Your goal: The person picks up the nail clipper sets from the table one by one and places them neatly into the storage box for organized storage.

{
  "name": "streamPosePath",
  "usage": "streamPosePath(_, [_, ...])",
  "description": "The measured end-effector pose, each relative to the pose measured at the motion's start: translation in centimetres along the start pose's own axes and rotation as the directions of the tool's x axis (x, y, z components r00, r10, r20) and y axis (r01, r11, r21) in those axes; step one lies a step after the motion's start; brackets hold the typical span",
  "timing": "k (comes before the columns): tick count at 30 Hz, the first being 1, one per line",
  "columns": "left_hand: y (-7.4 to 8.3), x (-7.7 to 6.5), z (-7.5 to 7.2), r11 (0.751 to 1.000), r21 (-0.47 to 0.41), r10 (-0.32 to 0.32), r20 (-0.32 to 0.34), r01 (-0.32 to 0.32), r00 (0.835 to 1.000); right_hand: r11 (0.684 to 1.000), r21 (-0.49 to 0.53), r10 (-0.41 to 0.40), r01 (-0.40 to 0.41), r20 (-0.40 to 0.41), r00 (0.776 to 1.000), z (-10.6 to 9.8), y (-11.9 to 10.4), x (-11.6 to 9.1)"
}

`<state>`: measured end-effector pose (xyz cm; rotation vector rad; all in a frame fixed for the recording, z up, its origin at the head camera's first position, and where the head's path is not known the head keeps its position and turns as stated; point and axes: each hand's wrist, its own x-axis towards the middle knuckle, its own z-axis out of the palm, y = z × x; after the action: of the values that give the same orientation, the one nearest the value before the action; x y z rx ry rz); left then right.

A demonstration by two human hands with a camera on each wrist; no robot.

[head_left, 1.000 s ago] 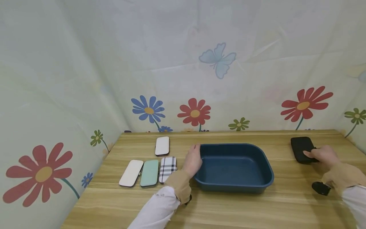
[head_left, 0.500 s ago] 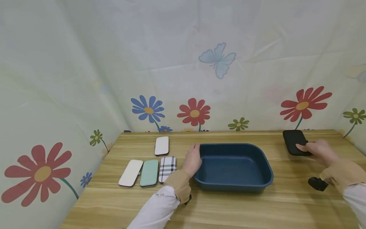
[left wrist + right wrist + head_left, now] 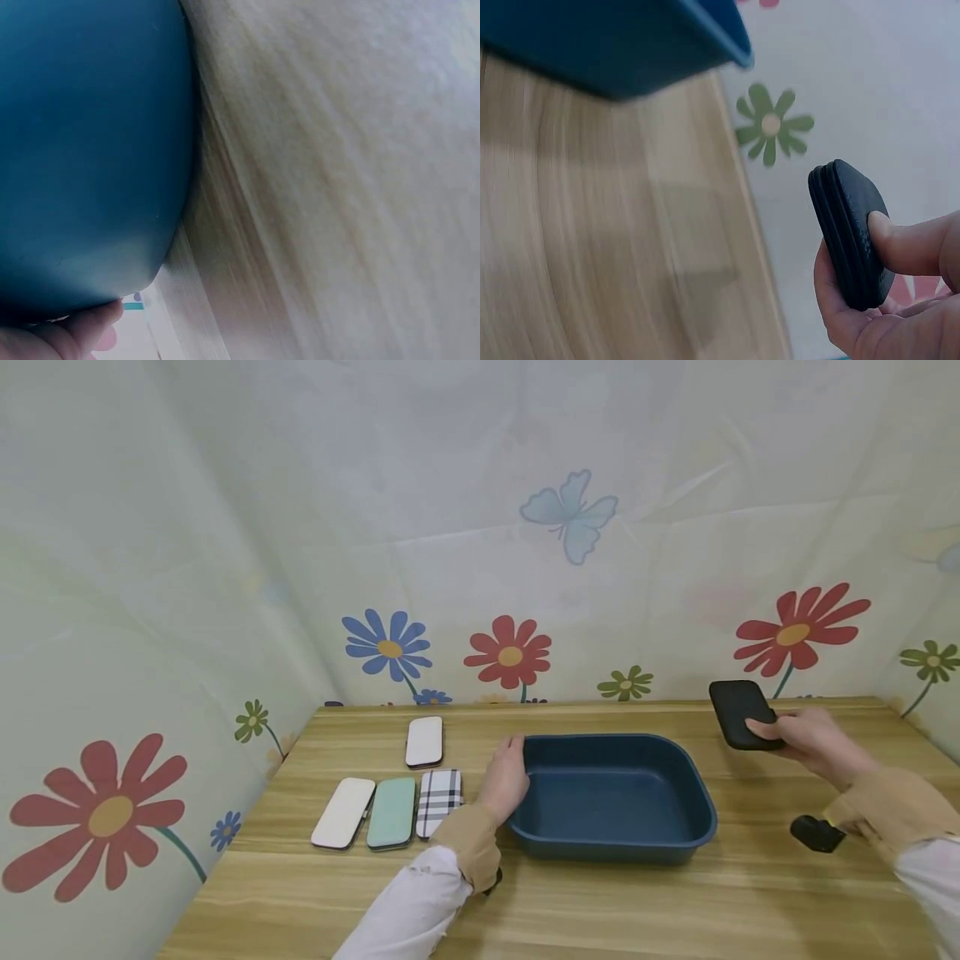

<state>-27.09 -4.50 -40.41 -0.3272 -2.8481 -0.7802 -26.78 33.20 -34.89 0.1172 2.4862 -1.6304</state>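
Note:
A black zippered case (image 3: 742, 714) with rounded corners is held in my right hand (image 3: 817, 743), raised off the table at the right. In the right wrist view, the thumb presses on one face of the black case (image 3: 855, 232) and the fingers wrap behind it; its ridged edge shows. My left hand (image 3: 504, 783) grips the left end of a dark blue rectangular bin (image 3: 615, 847). Fingers (image 3: 94, 322) touch the wall of the blue bin (image 3: 90, 150) in the left wrist view; the thumb is hidden there. Nothing lies inside the bin.
Left of the bin lie a cream case (image 3: 343, 814), a mint green case (image 3: 392, 812) and a plaid case (image 3: 438, 802) side by side, with a white case (image 3: 425, 742) behind. A flower-printed curtain (image 3: 450, 543) hangs behind the wooden table (image 3: 585, 910).
My right hand has lifted the black case off the table and carried it leftward toward the bin. The left hand and the bin have stayed in place.

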Motion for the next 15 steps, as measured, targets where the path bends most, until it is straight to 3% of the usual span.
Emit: streamPosePath(15, [0.0, 0.0, 0.1, 1.0, 0.008, -0.005, -0.004, 0.005, 1.0, 0.998, 0.048, -0.037, 0.03, 0.14, 0.989, 4.2, -3.3, -0.8])
